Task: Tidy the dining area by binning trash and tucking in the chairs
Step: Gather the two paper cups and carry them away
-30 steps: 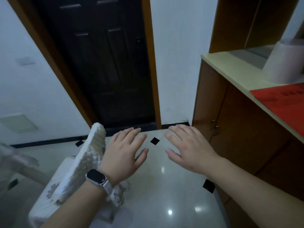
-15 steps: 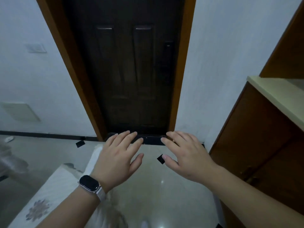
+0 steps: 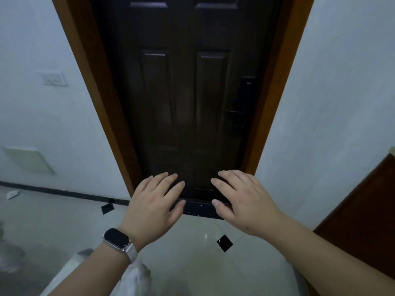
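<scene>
A glossy pale tiled floor (image 3: pixel 192 270), set with small black diamond insets (image 3: pixel 224 242), runs up to a dark panelled door (image 3: pixel 183 103) in an orange-brown frame (image 3: pixel 89 92), with a black threshold strip (image 3: pixel 198 209) at its foot. A dark lock plate and lever (image 3: pixel 245 99) sit on the door's right side. White walls (image 3: pixel 331 103) flank the frame. The left one carries a pale switch plate (image 3: pixel 53 79), a cream panel (image 3: pixel 30 160) lower down and a black baseboard (image 3: pixel 53 190) along the floor. A small white scrap (image 3: pixel 12 194) lies on the floor just beside that baseboard at the far left. At the right edge stands a brown wooden cabinet (image 3: pixel 367 210), only its outer face showing and its inside hidden. The left hand (image 3: pixel 154 206) and the right hand (image 3: pixel 248 201) hover side by side, palms down, in front of the door's lower part. Both are released, fingers spread and relaxed, grasping nothing. A dark-faced watch (image 3: pixel 116 240) on a pale band wraps the left wrist. The white padded chair (image 3: pixel 70 268) shows only as a blurred pale part at the bottom left, under the left forearm.
</scene>
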`<action>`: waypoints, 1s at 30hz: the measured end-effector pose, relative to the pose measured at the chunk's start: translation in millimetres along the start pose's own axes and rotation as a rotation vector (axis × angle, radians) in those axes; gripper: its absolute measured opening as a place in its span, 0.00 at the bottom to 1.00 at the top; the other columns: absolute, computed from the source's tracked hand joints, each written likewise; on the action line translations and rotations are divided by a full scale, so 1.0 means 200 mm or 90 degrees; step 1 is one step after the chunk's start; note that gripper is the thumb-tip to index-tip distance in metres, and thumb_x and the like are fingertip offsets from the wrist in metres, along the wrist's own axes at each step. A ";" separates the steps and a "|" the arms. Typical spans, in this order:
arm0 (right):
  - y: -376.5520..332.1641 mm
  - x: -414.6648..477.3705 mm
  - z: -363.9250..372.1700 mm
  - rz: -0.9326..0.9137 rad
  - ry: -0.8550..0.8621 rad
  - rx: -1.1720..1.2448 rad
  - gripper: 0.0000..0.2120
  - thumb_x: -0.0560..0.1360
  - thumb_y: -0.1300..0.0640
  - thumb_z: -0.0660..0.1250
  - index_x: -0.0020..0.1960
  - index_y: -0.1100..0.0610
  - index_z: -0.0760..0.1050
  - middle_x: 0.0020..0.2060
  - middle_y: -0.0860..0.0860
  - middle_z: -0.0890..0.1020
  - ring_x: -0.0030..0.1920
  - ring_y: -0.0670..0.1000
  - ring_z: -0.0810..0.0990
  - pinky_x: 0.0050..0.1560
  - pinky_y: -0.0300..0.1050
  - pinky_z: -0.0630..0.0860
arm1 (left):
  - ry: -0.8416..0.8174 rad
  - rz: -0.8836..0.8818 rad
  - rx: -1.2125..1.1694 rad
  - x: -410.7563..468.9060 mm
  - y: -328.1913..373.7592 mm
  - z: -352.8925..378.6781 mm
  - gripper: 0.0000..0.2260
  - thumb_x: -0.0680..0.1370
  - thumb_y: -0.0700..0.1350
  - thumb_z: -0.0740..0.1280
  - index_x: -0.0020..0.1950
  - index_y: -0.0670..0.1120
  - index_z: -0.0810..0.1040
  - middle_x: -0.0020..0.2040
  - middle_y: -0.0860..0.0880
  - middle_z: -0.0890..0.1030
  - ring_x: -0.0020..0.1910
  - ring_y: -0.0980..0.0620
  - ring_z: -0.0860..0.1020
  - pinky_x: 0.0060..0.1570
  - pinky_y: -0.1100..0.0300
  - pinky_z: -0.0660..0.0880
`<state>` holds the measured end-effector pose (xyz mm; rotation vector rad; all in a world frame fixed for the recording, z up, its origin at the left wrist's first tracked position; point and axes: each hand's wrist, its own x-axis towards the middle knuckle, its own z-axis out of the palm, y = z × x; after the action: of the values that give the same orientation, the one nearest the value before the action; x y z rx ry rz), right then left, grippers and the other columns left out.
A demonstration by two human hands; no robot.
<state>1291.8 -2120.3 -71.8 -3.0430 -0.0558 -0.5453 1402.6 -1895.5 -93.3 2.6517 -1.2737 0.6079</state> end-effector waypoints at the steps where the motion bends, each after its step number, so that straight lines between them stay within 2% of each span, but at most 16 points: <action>1: 0.02 0.08 0.03 -0.011 0.000 0.008 0.23 0.78 0.41 0.55 0.68 0.50 0.72 0.65 0.49 0.75 0.66 0.52 0.70 0.64 0.50 0.69 | -0.007 -0.011 0.004 0.05 -0.05 0.02 0.20 0.79 0.57 0.58 0.65 0.50 0.78 0.64 0.47 0.79 0.65 0.46 0.74 0.65 0.48 0.70; 5: 0.14 0.33 0.18 -0.047 -0.004 0.037 0.23 0.78 0.41 0.55 0.68 0.50 0.72 0.65 0.48 0.75 0.66 0.51 0.70 0.64 0.50 0.69 | -0.023 -0.059 0.015 0.20 -0.17 0.12 0.20 0.79 0.57 0.59 0.65 0.50 0.78 0.64 0.48 0.79 0.65 0.46 0.74 0.65 0.48 0.70; 10: 0.34 0.74 0.41 -0.100 -0.022 0.066 0.23 0.78 0.41 0.57 0.67 0.50 0.73 0.65 0.50 0.75 0.65 0.52 0.71 0.63 0.51 0.70 | -0.033 -0.116 0.047 0.47 -0.34 0.25 0.21 0.79 0.57 0.57 0.64 0.49 0.79 0.63 0.48 0.80 0.64 0.45 0.76 0.63 0.48 0.72; 14: 0.49 1.09 0.55 -0.155 -0.053 0.115 0.24 0.78 0.39 0.54 0.69 0.49 0.71 0.66 0.49 0.74 0.66 0.52 0.71 0.64 0.52 0.69 | -0.062 -0.190 0.098 0.68 -0.45 0.34 0.21 0.79 0.58 0.55 0.64 0.50 0.78 0.63 0.48 0.79 0.64 0.45 0.76 0.63 0.48 0.72; 20: 0.66 1.62 0.66 -0.254 -0.057 0.184 0.25 0.78 0.39 0.53 0.68 0.51 0.72 0.65 0.51 0.75 0.66 0.54 0.72 0.64 0.56 0.71 | -0.064 -0.273 0.178 0.99 -0.63 0.38 0.20 0.79 0.57 0.58 0.64 0.49 0.78 0.63 0.48 0.80 0.63 0.44 0.77 0.62 0.48 0.72; 26: 0.63 1.87 0.81 -0.314 -0.068 0.237 0.24 0.78 0.40 0.55 0.67 0.51 0.73 0.65 0.49 0.76 0.66 0.50 0.71 0.64 0.49 0.68 | -0.058 -0.347 0.204 0.95 -0.72 0.43 0.18 0.78 0.56 0.61 0.62 0.48 0.78 0.61 0.48 0.80 0.61 0.44 0.77 0.60 0.48 0.73; 30: 0.53 2.05 0.89 -0.358 -0.084 0.258 0.23 0.78 0.40 0.54 0.66 0.50 0.73 0.63 0.48 0.76 0.65 0.50 0.71 0.62 0.49 0.68 | -0.057 -0.410 0.219 0.90 -0.82 0.42 0.19 0.78 0.57 0.60 0.62 0.48 0.80 0.62 0.47 0.80 0.62 0.44 0.77 0.60 0.47 0.73</action>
<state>1741.4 -2205.1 -100.9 -2.6285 -0.9225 -0.2984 1654.7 -1946.3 -87.1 3.1421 -0.2777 0.6432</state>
